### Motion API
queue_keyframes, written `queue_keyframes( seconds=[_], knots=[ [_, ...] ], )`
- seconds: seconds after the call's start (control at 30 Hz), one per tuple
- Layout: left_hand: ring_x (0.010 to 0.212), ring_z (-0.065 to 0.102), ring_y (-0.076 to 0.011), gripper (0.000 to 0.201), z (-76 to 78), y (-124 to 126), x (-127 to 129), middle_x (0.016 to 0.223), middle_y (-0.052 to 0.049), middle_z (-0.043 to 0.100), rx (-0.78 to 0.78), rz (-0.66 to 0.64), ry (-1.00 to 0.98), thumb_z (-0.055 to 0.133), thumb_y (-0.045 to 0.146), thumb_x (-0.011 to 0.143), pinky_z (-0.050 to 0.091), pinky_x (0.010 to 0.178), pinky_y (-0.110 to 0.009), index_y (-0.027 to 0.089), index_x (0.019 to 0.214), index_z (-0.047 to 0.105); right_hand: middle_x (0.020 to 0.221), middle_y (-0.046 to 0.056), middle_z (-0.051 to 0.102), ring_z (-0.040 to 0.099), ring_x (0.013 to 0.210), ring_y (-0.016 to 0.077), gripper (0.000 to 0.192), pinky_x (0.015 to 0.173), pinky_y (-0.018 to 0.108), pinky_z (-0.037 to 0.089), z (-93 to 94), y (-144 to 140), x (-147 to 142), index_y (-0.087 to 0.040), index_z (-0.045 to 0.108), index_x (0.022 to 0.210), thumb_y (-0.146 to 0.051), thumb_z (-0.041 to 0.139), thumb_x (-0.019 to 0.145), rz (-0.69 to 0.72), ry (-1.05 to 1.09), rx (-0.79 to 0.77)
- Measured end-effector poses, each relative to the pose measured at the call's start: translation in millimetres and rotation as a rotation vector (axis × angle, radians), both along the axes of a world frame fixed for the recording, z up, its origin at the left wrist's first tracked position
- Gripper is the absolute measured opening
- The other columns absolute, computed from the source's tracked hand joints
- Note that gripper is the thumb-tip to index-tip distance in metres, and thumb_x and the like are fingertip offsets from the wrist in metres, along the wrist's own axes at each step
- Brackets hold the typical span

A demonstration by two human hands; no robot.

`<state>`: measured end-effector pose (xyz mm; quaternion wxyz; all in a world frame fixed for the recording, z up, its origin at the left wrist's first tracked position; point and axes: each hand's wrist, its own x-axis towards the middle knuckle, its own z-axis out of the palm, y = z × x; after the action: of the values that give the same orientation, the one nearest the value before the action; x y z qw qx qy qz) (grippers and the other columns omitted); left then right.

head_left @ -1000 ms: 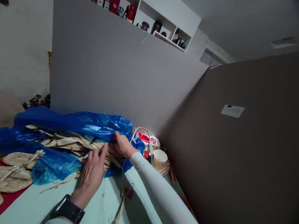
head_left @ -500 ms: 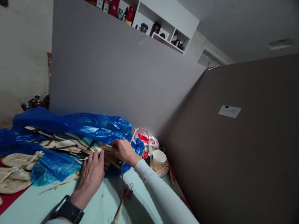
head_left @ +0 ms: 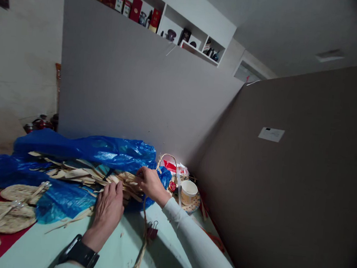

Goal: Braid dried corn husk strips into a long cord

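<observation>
Currently both hands work on a bundle of dried leaf strips [head_left: 89,175] that lies on a blue plastic bag [head_left: 101,149] across the far left part of the desk [head_left: 116,250]. The left hand [head_left: 108,207] rests palm down on the near end of the bundle, fingers together and flat, gripping nothing. The right hand [head_left: 150,182] reaches in from the right with its fingers curled into the strip ends; whether they pinch one strip cannot be told.

Recommended handling for this step:
- Keep the left palm pressing the bundle so that the stack does not slide on the slick bag.
- Separate strips with the right fingertips near the ends, drawing along their length to avoid splitting.
- Keep the sleeve away from the paper cup [head_left: 188,192] just to the right.

A braided cord [head_left: 139,256] with a binder clip [head_left: 152,231] lies near the wrists. Woven fans [head_left: 6,214] lie at the left edge.
</observation>
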<state>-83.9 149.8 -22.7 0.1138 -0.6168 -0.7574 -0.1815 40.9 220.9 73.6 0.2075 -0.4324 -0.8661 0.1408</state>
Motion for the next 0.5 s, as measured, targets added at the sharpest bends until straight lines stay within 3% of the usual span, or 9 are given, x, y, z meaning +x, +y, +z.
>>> queue_keyframes(
  seconds=[0.23, 0.33, 0.5],
  knots=[
    [0.116, 0.058, -0.0304, 0.052, 2.4, 0, 0, 0.123, -0.018, 0.063, -0.023, 0.008, -0.003, 0.050, 0.003, 0.084, 0.046, 0.093, -0.037, 0.006, 0.136, 0.053, 0.069, 0.000, 0.067, 0.060, 0.065, 0.0134, 0.017, 0.063, 0.021, 0.039, 15.1, -10, 7, -0.015, 0.069, 0.089, -0.005, 0.059, 0.080, 0.020, 0.172, -0.060],
    [0.117, 0.057, -0.0315, 0.050, 2.6, -1, 0, 0.125, -0.019, 0.063, -0.023, 0.000, -0.014, 0.051, 0.005, 0.086, 0.047, 0.093, -0.039, 0.005, 0.136, 0.053, 0.065, -0.001, 0.064, 0.056, 0.063, 0.0134, 0.018, 0.061, 0.022, 0.035, 13.9, -24, 23, -0.016, 0.068, 0.081, -0.002, 0.058, 0.075, -0.011, 0.195, -0.056],
    [0.113, 0.058, -0.0323, 0.043, 3.1, -2, 0, 0.119, -0.019, 0.064, -0.010, -0.014, -0.026, 0.044, 0.007, 0.088, 0.047, 0.089, -0.040, 0.005, 0.129, 0.058, 0.066, -0.002, 0.063, 0.056, 0.060, 0.0119, 0.016, 0.060, 0.021, 0.037, 7.4, -59, 62, -0.016, 0.065, 0.084, -0.005, 0.055, 0.078, -0.017, 0.237, -0.121]
  ],
)
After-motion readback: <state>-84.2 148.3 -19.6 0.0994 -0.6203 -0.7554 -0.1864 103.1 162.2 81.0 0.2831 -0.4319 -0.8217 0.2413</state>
